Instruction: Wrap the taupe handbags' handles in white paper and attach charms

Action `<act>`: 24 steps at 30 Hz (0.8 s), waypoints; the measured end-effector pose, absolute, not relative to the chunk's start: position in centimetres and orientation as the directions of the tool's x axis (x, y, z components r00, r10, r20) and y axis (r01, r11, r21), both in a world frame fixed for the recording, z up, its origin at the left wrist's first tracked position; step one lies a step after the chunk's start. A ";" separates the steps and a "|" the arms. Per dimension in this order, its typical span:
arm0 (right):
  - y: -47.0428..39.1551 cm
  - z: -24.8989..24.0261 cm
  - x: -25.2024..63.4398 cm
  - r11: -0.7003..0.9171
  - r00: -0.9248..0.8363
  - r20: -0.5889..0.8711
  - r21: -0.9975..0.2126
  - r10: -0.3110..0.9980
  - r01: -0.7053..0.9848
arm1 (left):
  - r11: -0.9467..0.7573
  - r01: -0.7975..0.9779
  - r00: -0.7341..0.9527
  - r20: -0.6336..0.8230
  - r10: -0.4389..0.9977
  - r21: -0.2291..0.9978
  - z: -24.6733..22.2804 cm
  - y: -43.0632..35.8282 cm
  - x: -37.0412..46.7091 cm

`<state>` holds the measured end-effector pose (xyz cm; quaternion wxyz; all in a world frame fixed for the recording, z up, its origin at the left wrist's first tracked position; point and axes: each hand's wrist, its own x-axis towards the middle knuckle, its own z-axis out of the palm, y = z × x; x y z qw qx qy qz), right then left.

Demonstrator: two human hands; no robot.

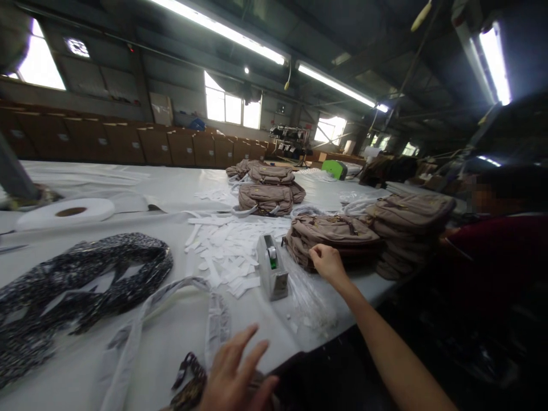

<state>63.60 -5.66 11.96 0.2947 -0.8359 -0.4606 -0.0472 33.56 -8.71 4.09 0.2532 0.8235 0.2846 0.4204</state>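
Left fingers [245, 338] spread empty; right fingers [319, 251] pinch, hold unclear, near dispenser [274, 285] holding tape [273, 258].

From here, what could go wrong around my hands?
The right hand might knock the nearby tape dispenser. The clear plastic lies near the edge of the table, so it could slide off. The loose white strips might scatter if brushed.

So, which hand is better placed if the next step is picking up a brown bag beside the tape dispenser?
Probably the right hand: it is up by the brown bags. The left hand is spread open, farther from them, with the tape dispenser beyond it.
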 end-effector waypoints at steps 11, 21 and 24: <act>-8.9 13.8 63.2 -0.341 0.449 0.328 -0.337 0.831 0.877 | -0.917 0.222 0.960 0.088 0.264 0.333 -0.3 -1.5 54.9; -14.7 21.2 65.4 -0.318 0.361 0.786 -0.221 0.502 0.922 | -0.852 0.352 0.930 -0.042 0.365 0.388 -0.6 0.7 58.4; -16.2 21.6 64.9 -0.317 0.418 0.746 -0.287 0.518 0.904 | -0.856 0.308 0.951 -0.101 0.293 0.415 1.1 1.0 57.8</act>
